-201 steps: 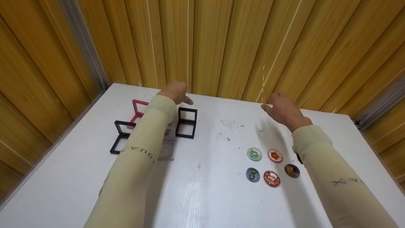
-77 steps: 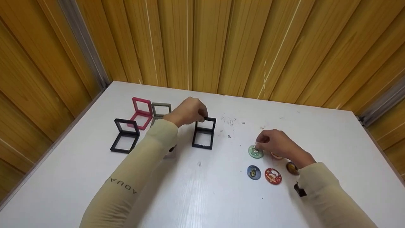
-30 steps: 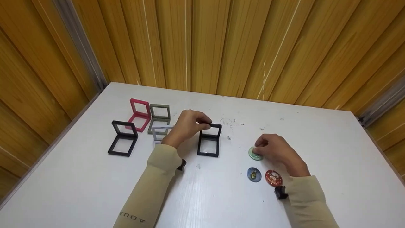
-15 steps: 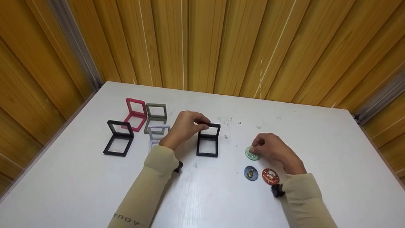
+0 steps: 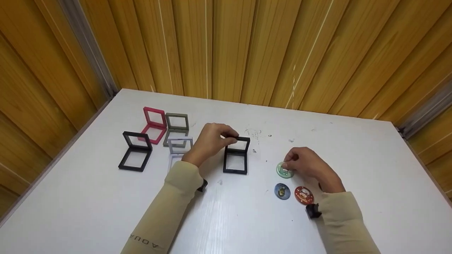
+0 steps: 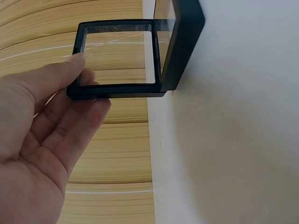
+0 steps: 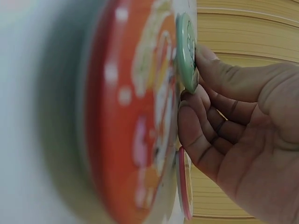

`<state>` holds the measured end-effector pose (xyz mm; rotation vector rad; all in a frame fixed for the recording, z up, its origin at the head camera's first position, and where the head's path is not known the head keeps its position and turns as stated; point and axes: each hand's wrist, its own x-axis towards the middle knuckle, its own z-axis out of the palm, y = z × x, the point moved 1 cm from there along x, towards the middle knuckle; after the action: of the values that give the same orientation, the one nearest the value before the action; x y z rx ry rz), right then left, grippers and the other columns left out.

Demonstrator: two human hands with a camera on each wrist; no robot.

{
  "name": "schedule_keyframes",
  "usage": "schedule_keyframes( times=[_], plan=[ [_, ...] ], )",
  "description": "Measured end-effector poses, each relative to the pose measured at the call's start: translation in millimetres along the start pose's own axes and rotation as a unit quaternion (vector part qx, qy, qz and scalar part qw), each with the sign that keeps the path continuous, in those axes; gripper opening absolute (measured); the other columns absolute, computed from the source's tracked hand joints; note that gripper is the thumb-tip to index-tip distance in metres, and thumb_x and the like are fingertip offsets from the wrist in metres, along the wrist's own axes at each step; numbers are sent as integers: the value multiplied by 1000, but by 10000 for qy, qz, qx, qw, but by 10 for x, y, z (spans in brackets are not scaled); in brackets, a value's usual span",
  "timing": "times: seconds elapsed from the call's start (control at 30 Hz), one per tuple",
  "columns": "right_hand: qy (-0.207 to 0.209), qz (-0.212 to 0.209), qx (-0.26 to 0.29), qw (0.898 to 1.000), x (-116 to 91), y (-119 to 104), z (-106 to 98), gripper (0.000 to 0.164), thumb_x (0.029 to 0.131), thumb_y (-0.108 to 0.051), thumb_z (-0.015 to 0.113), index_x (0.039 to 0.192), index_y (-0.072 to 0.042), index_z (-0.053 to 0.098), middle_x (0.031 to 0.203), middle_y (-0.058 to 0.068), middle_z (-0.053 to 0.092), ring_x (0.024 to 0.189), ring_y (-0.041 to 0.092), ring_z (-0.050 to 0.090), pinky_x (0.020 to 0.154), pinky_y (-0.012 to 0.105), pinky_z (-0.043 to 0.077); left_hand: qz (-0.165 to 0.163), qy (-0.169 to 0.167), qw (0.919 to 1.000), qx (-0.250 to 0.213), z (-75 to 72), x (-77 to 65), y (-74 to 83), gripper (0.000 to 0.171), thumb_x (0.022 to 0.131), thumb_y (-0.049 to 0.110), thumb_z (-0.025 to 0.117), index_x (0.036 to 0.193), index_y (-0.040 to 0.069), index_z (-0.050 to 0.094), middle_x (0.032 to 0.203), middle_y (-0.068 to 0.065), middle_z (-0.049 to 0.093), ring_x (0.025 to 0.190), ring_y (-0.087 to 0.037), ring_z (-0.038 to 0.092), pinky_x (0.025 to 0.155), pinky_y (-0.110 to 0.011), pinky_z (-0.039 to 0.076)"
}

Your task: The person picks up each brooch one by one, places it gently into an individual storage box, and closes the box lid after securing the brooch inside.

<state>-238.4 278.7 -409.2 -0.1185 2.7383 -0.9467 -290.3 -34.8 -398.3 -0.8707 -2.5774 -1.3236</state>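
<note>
A hinged black display frame [image 5: 235, 172] stands on the white table, its lid raised. My left hand [image 5: 211, 140] pinches the lid's top edge; in the left wrist view the thumb lies on one side of the black frame [image 6: 119, 91] and fingers on the other. To the right, a round green badge [image 5: 285, 173] lies under the fingers of my right hand [image 5: 307, 164]. The right wrist view has the thumb on the green badge's face [image 7: 185, 56] and fingertips by its rim. A red badge [image 5: 304, 195] and a blue badge [image 5: 282, 191] lie nearer me.
At left stand another black frame [image 5: 131, 169], a pink frame [image 5: 155, 124], an olive frame [image 5: 177, 131] and a pale lilac frame [image 5: 180, 139], partly behind my left hand. A pink-rimmed badge [image 7: 183, 186] shows below my right hand. A slatted wooden wall [image 5: 226, 53] borders the table's far edge.
Both hands came down from above the table's back. The left hand took the black frame's lid, and the frame moved right and nearer me. The right hand reached the green badge and stays there.
</note>
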Motion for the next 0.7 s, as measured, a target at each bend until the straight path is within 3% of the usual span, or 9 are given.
schedule_keyframes(
  times=[0.17,0.4,0.7],
  plan=[
    [-5,25,45,10000,3,16,-11,9,99,-9,75,98,-2,69,95,9,65,89,24,58,76,35,48,-192,-4,9998,101,15,-16,4,12,94,3,81,105,4,83,103,-6,80,98,-20,74,90,-36,59],
    [-21,213,225,9995,-4,44,-33,10,100,-11,74,100,-1,71,97,9,66,89,23,58,75,33,49,-115,71,9999,47,14,-36,-4,12,92,3,82,104,4,83,102,-7,80,97,-22,75,90,-39,59],
    [94,330,391,9986,-14,14,-63,10,101,-12,74,101,-2,71,96,9,66,89,23,58,74,32,49,-90,68,9999,-12,17,-14,-9,12,92,2,82,104,3,83,100,-6,80,95,-20,75,87,-33,59]
  ],
)
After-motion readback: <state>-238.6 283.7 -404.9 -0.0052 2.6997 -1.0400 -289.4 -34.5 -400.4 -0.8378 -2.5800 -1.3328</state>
